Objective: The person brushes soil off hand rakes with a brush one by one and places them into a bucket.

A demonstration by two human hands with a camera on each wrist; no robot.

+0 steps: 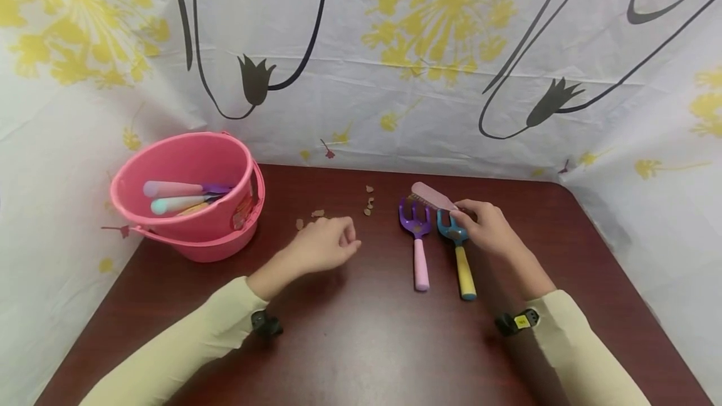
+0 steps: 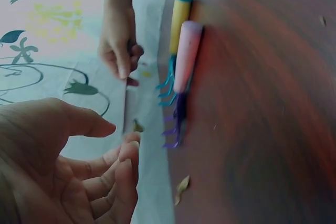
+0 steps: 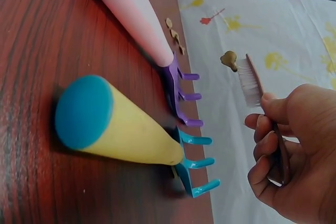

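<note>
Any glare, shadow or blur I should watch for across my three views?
Head: pale glare on the table at bottom centre, soft shadow below the left hand; left wrist: hazy and soft overall, the right hand blurred; right wrist: crisper, with the brush readable and the yellow handle looking oversized up close.

The left hand (image 1: 321, 244) (thumb (image 2: 92, 124) apart) hangs loosely bent; the right hand (image 1: 488, 229) grips, curled.

Room over near table (image 1: 361, 346) (forks (image 1: 418, 245) beyond)
</note>
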